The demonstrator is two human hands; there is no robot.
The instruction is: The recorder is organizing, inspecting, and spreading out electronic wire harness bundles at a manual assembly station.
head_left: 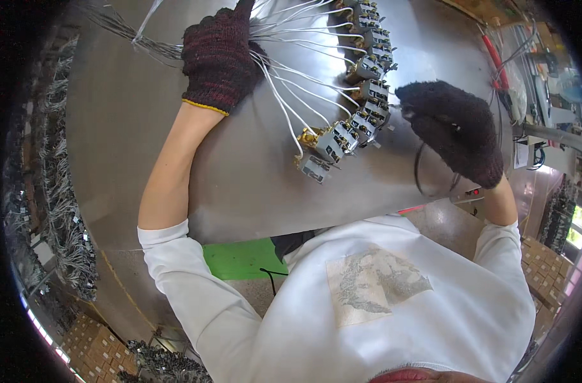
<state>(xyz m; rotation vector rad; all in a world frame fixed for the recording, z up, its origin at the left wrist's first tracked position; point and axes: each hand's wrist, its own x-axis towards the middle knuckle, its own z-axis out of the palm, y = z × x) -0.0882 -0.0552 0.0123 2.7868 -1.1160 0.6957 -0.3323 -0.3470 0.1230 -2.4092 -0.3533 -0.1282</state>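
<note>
My left hand (219, 60), in a dark red-and-black knit glove with a yellow cuff edge, is closed around a bundle of white wires (170, 49). From its fingers the wires fan out to the right. Each wire runs to a small grey metal electrical component with brass-coloured parts; these components (367, 67) form a curved row on the metal tabletop. My right hand (454, 127), in a dark fuzzy glove, hovers just right of the row, its fingers curled together. Whatever it may hold is hidden by the glove. A thin black cord (418, 172) loops below it.
The metal table (125, 147) has its near edge in front of my body. Red-handled pliers (497, 64) lie at the far right. Hanging bundles of wired parts (64, 166) line the left side. A green mat (243, 257) and stacked cartons (96, 348) show below.
</note>
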